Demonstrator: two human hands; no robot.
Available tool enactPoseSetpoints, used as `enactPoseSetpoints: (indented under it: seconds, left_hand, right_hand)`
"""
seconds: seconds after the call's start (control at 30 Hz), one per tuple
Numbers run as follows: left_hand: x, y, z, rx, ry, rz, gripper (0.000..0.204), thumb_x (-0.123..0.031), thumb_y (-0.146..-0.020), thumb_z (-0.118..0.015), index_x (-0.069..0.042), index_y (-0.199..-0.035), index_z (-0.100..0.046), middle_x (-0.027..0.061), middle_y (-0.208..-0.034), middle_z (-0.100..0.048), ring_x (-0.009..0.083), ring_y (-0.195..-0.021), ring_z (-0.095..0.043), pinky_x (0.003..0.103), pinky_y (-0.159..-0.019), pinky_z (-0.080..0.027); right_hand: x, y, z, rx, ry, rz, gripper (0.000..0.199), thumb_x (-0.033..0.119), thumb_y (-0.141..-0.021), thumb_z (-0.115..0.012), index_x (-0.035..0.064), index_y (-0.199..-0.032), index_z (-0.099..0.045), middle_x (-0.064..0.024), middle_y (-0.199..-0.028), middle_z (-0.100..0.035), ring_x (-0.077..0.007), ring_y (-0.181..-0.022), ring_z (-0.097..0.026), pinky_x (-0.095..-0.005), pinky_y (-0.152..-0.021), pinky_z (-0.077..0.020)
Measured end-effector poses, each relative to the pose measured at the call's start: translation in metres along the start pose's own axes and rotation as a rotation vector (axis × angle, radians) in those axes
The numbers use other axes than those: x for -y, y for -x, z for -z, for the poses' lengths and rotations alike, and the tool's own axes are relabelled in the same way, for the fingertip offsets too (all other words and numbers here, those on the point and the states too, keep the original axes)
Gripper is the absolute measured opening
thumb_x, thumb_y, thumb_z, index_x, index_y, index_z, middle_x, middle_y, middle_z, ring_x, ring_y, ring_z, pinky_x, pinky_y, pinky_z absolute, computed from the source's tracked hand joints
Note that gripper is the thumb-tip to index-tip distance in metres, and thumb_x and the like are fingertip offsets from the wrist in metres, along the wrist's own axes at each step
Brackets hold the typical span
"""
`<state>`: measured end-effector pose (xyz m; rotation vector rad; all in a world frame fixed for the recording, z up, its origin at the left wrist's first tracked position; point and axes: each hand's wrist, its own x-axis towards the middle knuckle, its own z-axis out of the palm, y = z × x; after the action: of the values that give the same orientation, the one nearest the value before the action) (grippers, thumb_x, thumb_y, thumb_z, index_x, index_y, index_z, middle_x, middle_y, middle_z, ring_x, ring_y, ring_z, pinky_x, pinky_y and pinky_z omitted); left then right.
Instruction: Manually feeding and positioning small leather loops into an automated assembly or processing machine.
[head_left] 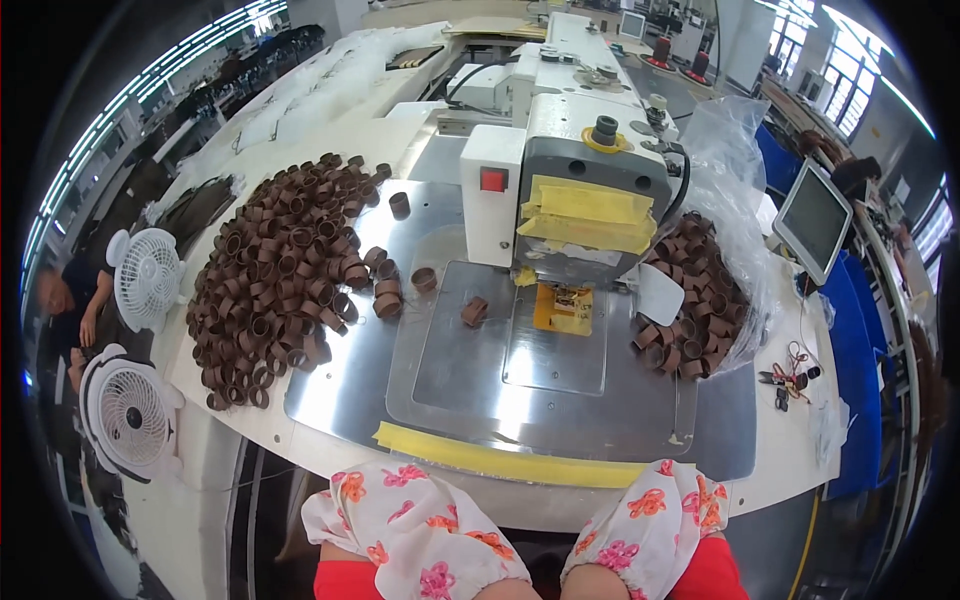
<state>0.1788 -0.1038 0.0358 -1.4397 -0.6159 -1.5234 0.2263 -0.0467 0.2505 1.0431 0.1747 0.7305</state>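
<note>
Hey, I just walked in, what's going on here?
Someone in flowered sleeves is at a white industrial machine, but both hands are out of view, so I can't tell what they hold. A big pile of brown rings lies to the left, a smaller pile to the right. A few stray rings lie on the metal plate.

No text can be read anywhere, neither on the sewing machine (585, 145) nor on the screen (814, 218) to its right.
</note>
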Motion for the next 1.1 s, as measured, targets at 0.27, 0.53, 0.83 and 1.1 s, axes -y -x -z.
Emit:
enactPoseSetpoints:
  seconds: [0.27,0.53,0.83,1.1]
  left_hand:
    - [0.015,0.026,0.021,0.455,-0.02,0.209,0.054,-0.039,-0.088,-0.039,0.001,-0.125,-0.04,0.0219,-0.136,-0.035,0.0305,-0.127,-0.033,0.047,-0.106,-0.023]
    - [0.131,-0.02,0.019,0.724,-0.488,0.624,0.028,-0.015,-0.078,-0.058,-0.006,-0.105,-0.059,0.0124,-0.112,-0.054,0.0298,-0.11,-0.048,0.048,-0.096,-0.031]
    - [0.169,0.048,0.095,1.168,-1.002,0.852,0.034,-0.027,-0.08,-0.057,-0.013,-0.111,-0.058,0.0142,-0.124,-0.048,0.0353,-0.121,-0.037,0.056,-0.101,-0.02]
    - [0.185,0.051,0.163,1.088,-1.15,0.939,0.028,-0.004,-0.08,-0.05,-0.01,-0.105,-0.061,0.0091,-0.117,-0.054,0.0264,-0.118,-0.044,0.045,-0.103,-0.025]
  right_hand:
    - [0.102,-0.094,0.109,0.439,0.405,-0.6,0.037,0.01,-0.093,-0.038,0.0016,-0.129,-0.035,-0.0116,-0.129,-0.038,-0.0223,-0.122,-0.034,-0.0342,-0.102,-0.0269]
    - [0.092,0.035,0.195,1.379,1.103,-1.466,0.032,0.007,-0.078,-0.059,0.0024,-0.109,-0.057,-0.0198,-0.111,-0.053,-0.0345,-0.097,-0.054,-0.0401,-0.082,-0.0445]
    - [0.125,0.044,0.25,1.612,0.891,-1.654,0.011,0.01,-0.075,-0.062,0.0035,-0.084,-0.062,-0.0088,-0.089,-0.061,-0.0266,-0.08,-0.057,-0.0362,-0.071,-0.0464]
    - [0.133,0.051,0.255,1.521,0.916,-1.664,0.008,0.012,-0.078,-0.06,0.0043,-0.079,-0.059,-0.0079,-0.084,-0.059,-0.026,-0.081,-0.055,-0.0364,-0.072,-0.0429]
